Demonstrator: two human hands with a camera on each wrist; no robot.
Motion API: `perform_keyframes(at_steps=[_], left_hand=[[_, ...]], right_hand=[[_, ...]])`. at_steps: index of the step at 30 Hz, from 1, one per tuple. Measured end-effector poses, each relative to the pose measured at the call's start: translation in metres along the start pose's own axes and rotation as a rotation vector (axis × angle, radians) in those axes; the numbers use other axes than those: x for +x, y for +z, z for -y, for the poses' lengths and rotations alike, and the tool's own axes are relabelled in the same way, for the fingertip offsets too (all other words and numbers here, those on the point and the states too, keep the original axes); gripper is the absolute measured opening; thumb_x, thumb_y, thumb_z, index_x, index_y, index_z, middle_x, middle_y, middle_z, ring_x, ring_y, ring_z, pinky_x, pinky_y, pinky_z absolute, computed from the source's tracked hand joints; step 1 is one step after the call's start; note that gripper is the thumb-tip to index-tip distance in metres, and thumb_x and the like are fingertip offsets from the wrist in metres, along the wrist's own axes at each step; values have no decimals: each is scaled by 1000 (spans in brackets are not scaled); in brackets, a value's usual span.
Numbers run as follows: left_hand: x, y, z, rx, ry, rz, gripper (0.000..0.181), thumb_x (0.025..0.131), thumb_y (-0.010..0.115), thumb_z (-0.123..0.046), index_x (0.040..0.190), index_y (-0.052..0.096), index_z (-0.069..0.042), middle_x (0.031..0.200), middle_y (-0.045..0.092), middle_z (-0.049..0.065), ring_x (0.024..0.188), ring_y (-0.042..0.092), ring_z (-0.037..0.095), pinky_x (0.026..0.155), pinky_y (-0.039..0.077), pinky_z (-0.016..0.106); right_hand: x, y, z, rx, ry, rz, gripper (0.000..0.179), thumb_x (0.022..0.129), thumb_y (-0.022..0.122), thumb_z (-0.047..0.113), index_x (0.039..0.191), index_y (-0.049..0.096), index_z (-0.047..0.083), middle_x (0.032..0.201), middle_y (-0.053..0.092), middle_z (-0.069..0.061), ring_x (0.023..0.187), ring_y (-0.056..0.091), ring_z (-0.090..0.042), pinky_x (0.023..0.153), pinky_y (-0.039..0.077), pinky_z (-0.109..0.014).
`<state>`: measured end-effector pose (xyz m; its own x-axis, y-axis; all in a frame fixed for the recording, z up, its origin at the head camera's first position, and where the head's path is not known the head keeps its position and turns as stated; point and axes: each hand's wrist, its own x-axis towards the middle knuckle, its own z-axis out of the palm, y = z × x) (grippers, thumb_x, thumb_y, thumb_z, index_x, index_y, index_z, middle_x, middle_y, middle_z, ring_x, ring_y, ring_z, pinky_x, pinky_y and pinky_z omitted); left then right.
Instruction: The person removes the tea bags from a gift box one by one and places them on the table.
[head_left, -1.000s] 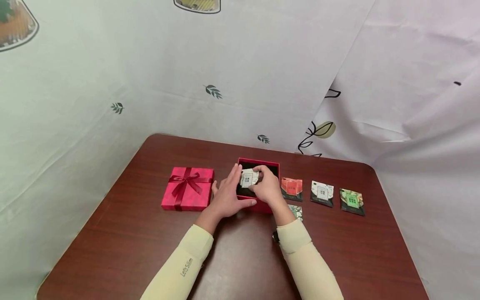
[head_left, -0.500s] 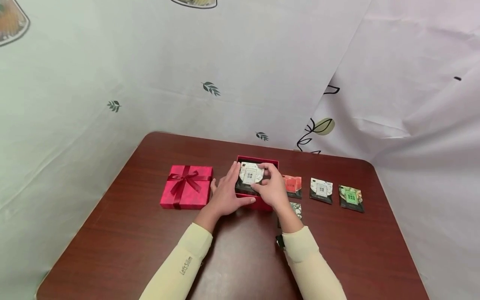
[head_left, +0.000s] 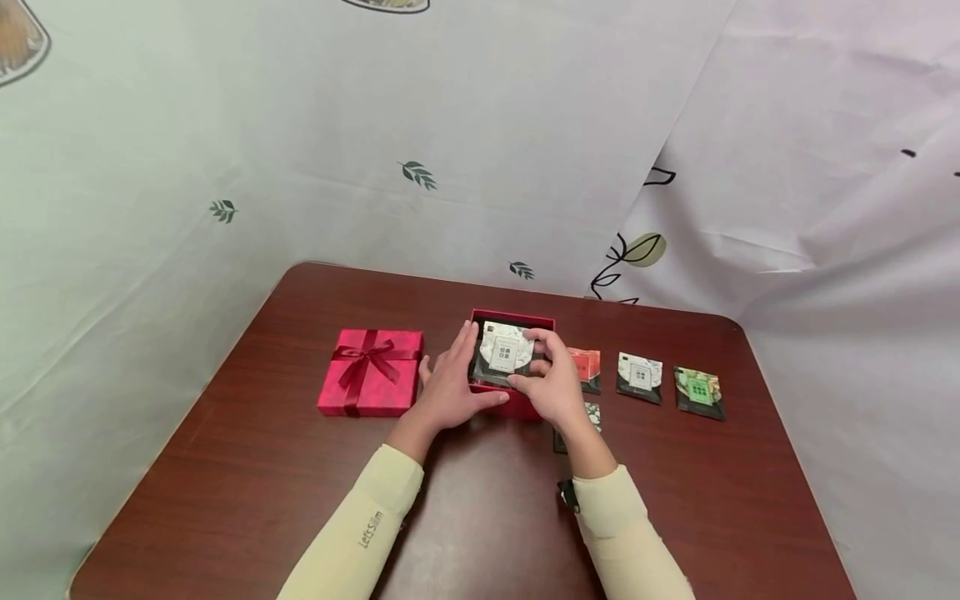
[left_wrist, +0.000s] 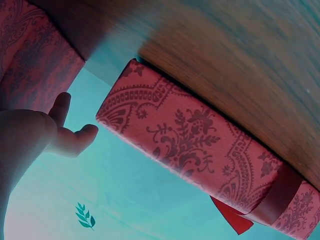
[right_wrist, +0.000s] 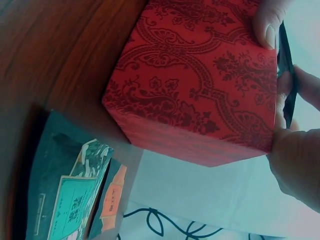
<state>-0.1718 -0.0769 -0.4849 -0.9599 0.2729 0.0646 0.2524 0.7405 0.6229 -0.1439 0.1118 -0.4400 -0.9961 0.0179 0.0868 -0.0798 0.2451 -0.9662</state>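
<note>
My right hand point(head_left: 557, 385) pinches a white-and-black sachet point(head_left: 504, 350) between thumb and fingers, over the opening of a red patterned gift box point(head_left: 517, 406). Edge-on in the right wrist view, the sachet point(right_wrist: 288, 107) shows as a dark strip at the rim of the box point(right_wrist: 190, 75). My left hand point(head_left: 452, 382) rests along the box's left side, fingers straight, thumb across the front wall. Left of it lies the red lid point(head_left: 375, 375) with a dark red ribbon bow. The inside of the box is mostly covered by the sachet and fingers.
Right of the box lie a red sachet point(head_left: 587, 367), a white one point(head_left: 640, 377) and a green one point(head_left: 699, 392). A green-and-white floral sachet point(head_left: 592, 415) sits nearer, partly behind the right wrist. White printed cloth point(head_left: 465, 225) hangs behind the brown table point(head_left: 225, 467).
The sachet in my right hand has turned from tilted and foreshortened to lying flatter, face up, and shifted slightly right. My left hand has stayed at the box.
</note>
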Motion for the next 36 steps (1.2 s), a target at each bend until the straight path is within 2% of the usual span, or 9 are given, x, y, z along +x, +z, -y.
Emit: perform_keyframes(at_steps=[9, 15, 27, 36], left_hand=[[-1, 2, 2, -1, -1, 2, 125, 70, 81, -62, 162, 3, -30, 167, 4, -9, 137, 37, 40, 107, 2, 73], [-2, 2, 3, 4, -1, 3, 125, 70, 81, -62, 162, 3, -31, 166, 2, -12, 137, 37, 41, 107, 3, 73], [-1, 1, 1, -18, 14, -11, 122, 72, 81, -60, 162, 7, -28, 166, 1, -12, 137, 37, 42, 107, 3, 73], [0, 0, 1, -3, 33, -24, 121, 72, 81, -61, 163, 9, -25, 167, 5, -6, 136, 38, 42, 107, 4, 73]], right_hand=[[-5, -2, -4, 71, 21, 29, 72, 73, 82, -15, 134, 52, 12, 114, 57, -13, 90, 63, -29, 80, 57, -31], [-8, -5, -6, 90, 7, 22, 75, 72, 81, -17, 135, 51, 12, 115, 57, -14, 89, 62, -29, 76, 57, -29], [-11, -25, -4, 94, -27, -10, 77, 72, 80, -19, 137, 50, 8, 115, 57, -17, 89, 62, -31, 74, 58, -30], [-19, -41, -8, 153, 26, -50, 78, 71, 78, -22, 138, 49, 6, 119, 57, -17, 86, 61, -26, 72, 57, -29]])
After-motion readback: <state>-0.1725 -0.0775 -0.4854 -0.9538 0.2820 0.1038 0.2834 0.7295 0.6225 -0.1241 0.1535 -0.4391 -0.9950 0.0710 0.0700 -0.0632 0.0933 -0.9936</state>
